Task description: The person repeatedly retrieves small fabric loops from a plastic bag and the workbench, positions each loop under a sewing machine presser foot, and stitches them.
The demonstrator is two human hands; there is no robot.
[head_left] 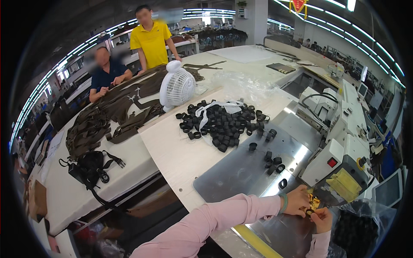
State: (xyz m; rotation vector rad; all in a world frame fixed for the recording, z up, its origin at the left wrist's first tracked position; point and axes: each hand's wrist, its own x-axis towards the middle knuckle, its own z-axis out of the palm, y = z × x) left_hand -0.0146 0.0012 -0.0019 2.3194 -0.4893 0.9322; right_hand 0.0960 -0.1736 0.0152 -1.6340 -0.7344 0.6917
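Note:
Both my hands are at the lit, brass-coloured working end (314,200) of a white industrial sewing machine (349,159). My left hand (297,202) reaches in from the left with bent fingers at that end; whatever its fingertips grip is hidden. My right hand (322,220), lower and to the right, pinches a small black loop (309,211) between thumb and finger. Several loose black loops (275,162) lie on the metal plate (232,176) just beyond my left hand. Further off, a large heap of the same black loops (219,124) covers part of the pale board.
A white fan (177,88) stands behind the heap, near clear plastic wrap (245,84). Brown straps (92,129) and a black strap with a buckle (97,167) lie at left. Two people are across the table. A plastic bag (365,223) of black pieces sits at right.

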